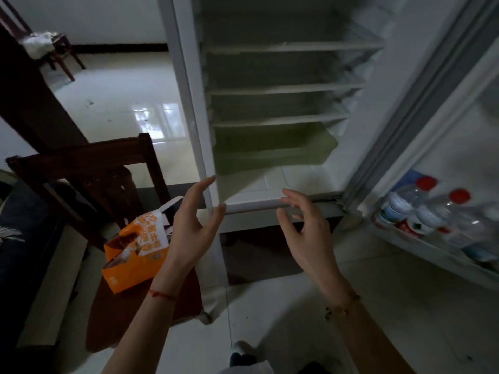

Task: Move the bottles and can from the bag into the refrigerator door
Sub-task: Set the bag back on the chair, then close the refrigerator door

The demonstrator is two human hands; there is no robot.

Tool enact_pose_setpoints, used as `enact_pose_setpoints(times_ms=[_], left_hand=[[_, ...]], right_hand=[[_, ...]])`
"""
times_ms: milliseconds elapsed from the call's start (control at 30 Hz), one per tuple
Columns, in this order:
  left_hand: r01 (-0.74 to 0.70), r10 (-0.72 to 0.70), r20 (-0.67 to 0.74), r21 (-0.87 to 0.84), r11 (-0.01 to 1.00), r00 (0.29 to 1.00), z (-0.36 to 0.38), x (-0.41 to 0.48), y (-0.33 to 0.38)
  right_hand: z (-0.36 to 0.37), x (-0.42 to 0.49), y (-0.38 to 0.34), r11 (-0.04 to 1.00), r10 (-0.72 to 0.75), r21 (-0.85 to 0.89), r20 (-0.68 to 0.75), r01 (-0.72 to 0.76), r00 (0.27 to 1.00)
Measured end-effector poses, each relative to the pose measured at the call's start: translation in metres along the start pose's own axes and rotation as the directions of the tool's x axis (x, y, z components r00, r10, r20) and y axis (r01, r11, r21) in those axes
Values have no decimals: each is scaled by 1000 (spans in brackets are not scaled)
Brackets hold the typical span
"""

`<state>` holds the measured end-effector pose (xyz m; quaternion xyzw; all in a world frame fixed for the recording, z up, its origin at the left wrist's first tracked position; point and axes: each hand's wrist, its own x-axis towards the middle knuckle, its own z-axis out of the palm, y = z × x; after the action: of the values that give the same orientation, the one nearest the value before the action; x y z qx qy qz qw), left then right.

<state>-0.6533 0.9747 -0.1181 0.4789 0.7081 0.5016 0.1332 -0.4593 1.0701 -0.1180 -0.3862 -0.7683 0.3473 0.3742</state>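
Observation:
An orange paper bag point(132, 255) sits open on the seat of a dark wooden chair point(89, 179) at the lower left. Clear bottles with red caps point(448, 214) and a red and white can point(413, 226) stand in the lower shelf of the refrigerator door point(432, 255) at the right. My left hand point(194, 225) hovers open just right of the bag, holding nothing. My right hand point(305, 225) is open in front of the refrigerator's lower edge, fingers spread, empty.
The refrigerator point(283, 103) stands open with bare shelves and a green drawer point(272, 149) at the bottom. A second chair point(54, 52) stands at the far left on the glossy tiled floor. A dark cushion point(16, 238) lies at the left edge.

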Motion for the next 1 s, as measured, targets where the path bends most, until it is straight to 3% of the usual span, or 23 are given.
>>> enact_pose_setpoints(times_ms=[333, 633, 1000], left_hand=[[-134, 149, 148, -106, 985, 978, 82, -15, 79], [-232, 274, 192, -218, 948, 942, 171, -45, 167], [-461, 513, 224, -249, 852, 828, 294, -83, 294]], right_hand=[[-116, -41, 32, 999, 29, 22, -259, -24, 965], [-238, -85, 62, 998, 58, 7, -427, -61, 903], [-402, -123, 101, 976, 0, -181, -564, -123, 826]])
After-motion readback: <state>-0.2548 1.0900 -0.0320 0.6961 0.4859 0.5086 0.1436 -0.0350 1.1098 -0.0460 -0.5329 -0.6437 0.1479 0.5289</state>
